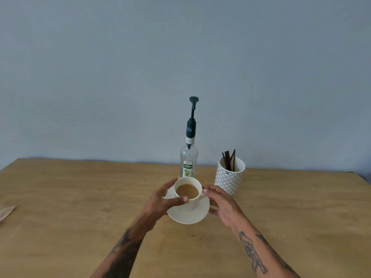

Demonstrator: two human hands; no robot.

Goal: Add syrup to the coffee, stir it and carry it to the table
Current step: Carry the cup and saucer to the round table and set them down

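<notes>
A white cup of milky coffee (187, 191) stands on a white saucer (190, 216), held just above the wooden table. My left hand (160, 201) grips the cup, thumb across its near wall and fingers behind it. My right hand (221, 205) holds the saucer's right rim, its thumb by the cup's handle. Directly behind the cup stands a clear syrup bottle (188, 157) with a dark green pump (193, 105), its plunger raised. Several dark stir sticks (228, 160) lean in a white patterned holder cup (229, 178) to the right.
The wooden table (80, 197) runs up to a blue-grey wall. A piece of brown paper (6, 212) lies at the left edge. The table's back right corner (359, 175) is in view.
</notes>
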